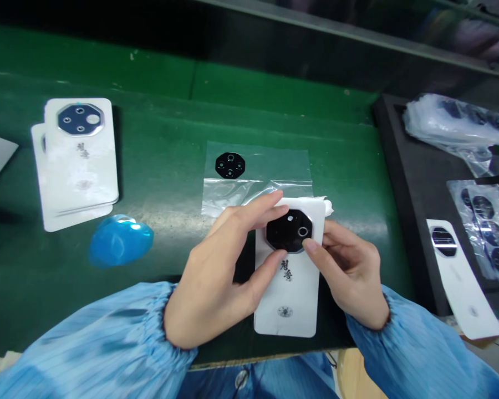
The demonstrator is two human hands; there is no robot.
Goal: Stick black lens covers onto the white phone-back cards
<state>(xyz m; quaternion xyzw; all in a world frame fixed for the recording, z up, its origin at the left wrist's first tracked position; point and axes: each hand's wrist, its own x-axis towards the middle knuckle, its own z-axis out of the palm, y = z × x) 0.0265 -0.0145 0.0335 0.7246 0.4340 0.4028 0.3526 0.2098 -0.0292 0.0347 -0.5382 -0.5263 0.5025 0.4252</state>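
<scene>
A white phone back cover (286, 293) lies in front of me, with dark lettering and a round emblem on its face. On its upper part sits a black octagonal camera lens plate (283, 230). The fingers and thumb of my left hand (228, 266) are curled around the plate, touching its upper and lower edges. My right hand (351, 271) pinches the cover's right side, thumb on the plate's edge and other fingers partly hidden behind. A crumpled white scrap (328, 207) shows at the cover's top right corner. Behind it, another black lens plate (230, 165) rests on a clear plastic bag (274, 160).
Several white back covers (85, 177) are stacked at left, near a blue translucent film (120, 241). On the right, a black tray (403, 183) holds bagged lens plates (488, 230). Another white cover (461, 282) overhangs its front edge. The green bench (162, 149) has a dark shelf behind.
</scene>
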